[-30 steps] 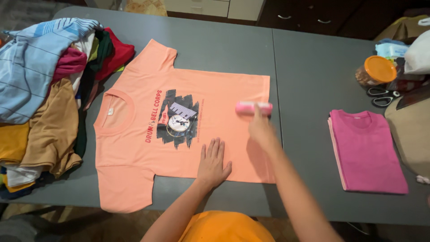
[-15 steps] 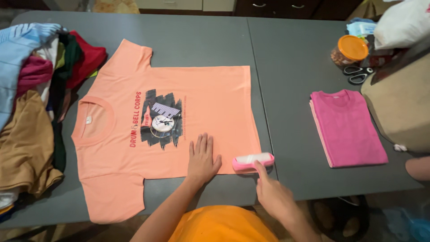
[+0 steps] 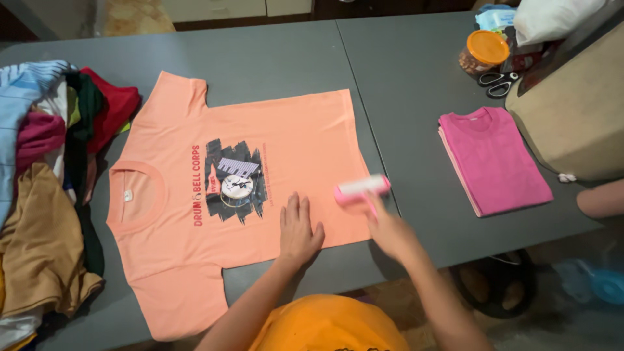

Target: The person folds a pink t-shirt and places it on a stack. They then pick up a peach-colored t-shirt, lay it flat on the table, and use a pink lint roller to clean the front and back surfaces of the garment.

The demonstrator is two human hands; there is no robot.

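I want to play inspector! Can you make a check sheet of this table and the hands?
Surface: grey table, two tops joined.
Job's things: peach T-shirt spread flat, print up; pink lint roller on its hem.
Clutter: clothes pile at left; folded pink shirt; orange-lidded jar; scissors; tan bag.
Grips: left hand flat on the shirt; right hand holds the roller.
Cables: nothing seen.
Surroundings: cabinet fronts beyond the table; another person's arm at right.
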